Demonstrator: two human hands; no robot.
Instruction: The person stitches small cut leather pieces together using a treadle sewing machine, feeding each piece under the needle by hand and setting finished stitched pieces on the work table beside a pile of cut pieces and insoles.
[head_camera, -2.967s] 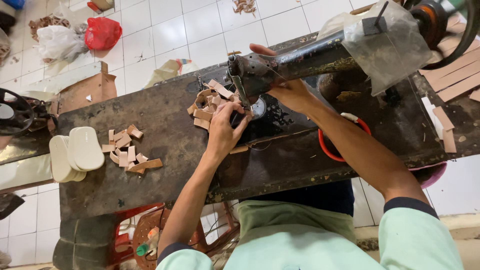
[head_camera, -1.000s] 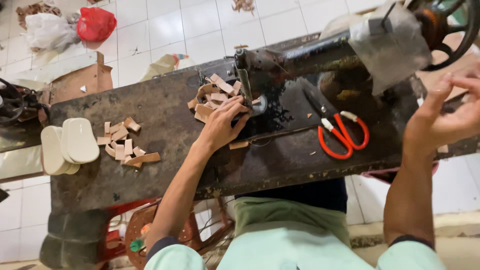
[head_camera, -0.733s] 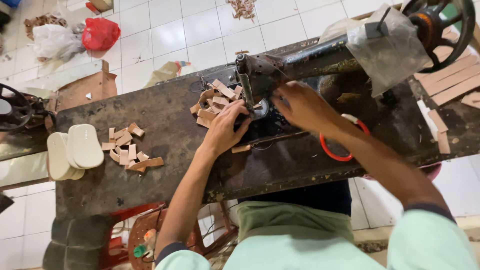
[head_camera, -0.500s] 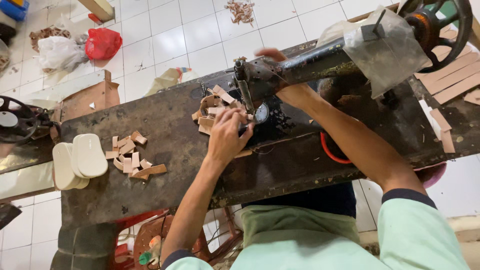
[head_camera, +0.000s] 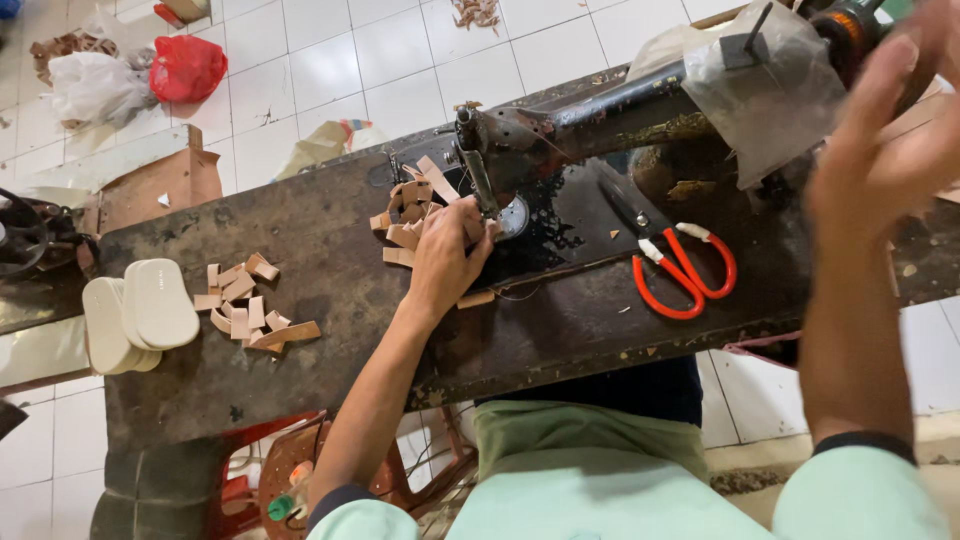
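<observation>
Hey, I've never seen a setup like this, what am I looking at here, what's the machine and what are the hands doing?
This is one picture from a camera worn on a person's head, looking straight down at their own arms and a worn dark work table. The long black machine across the top is an old sewing machine, partly wrapped in clear plastic. The left hand rests on the table at the needle, fingers pressing small tan pieces, which look like leather. The right hand is raised near the machine's wheel end, blurred, and seems to hold nothing. Also on the table: red-handled scissors, a second pile of tan pieces, and two pale shoe soles at the left edge. On the tiled floor beyond lie a red bag and a white bag.
</observation>
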